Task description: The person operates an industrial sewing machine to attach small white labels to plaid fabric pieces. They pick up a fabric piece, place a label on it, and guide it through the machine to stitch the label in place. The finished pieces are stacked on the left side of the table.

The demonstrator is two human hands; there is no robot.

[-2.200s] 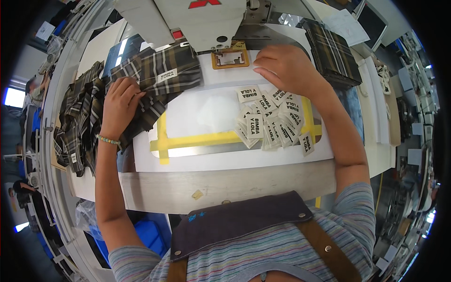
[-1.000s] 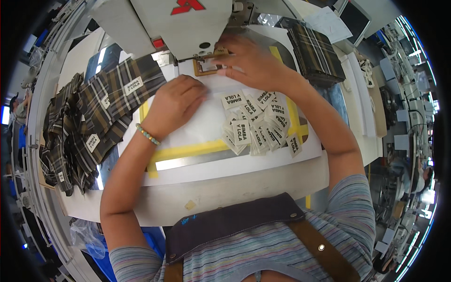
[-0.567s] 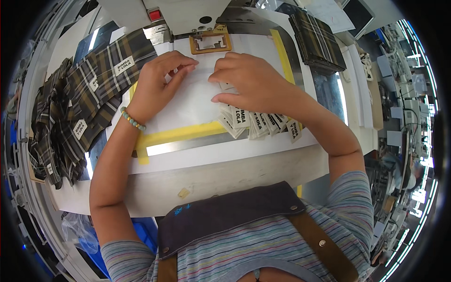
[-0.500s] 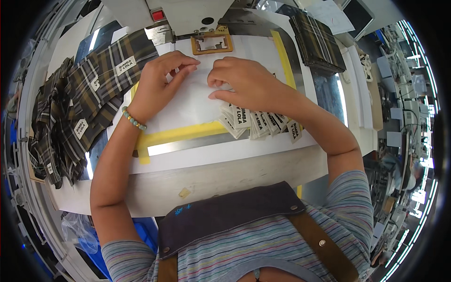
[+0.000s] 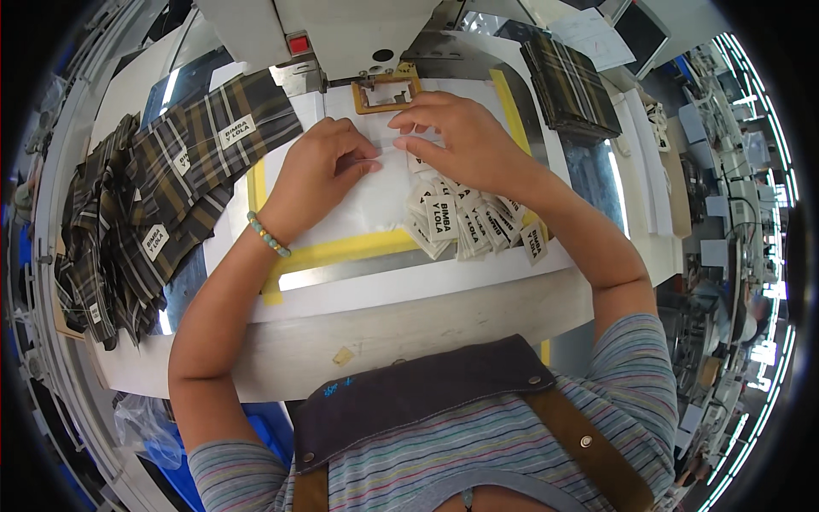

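Observation:
Over the white work surface (image 5: pixel 328 224), my left hand (image 5: pixel 322 175) has its fingers curled and the thumb close to the fingertips. Opposite it, my right hand (image 5: pixel 467 141) is bent inward with thumb and fingers drawn together. A faint thin line seems to run between the two sets of fingertips; what they pinch is too small to make out. Just below my right hand lies a loose heap of white fabric labels (image 5: pixel 442 218) with dark print. Beyond both hands, an orange-brown clamp frame (image 5: pixel 365 109) sits under the sewing machine head (image 5: pixel 363 43).
Plaid fabric pieces (image 5: pixel 200 128) bearing white labels are piled at the left. A stack of folded plaid pieces (image 5: pixel 567 90) stands at the far right. Yellow tape (image 5: pixel 358 247) borders the work surface. A yellowish scrap (image 5: pixel 343 356) lies near the table's front edge.
My left hand has come nearer and slightly right. My right hand has shifted right and a little farther away, uncovering more of the label heap.

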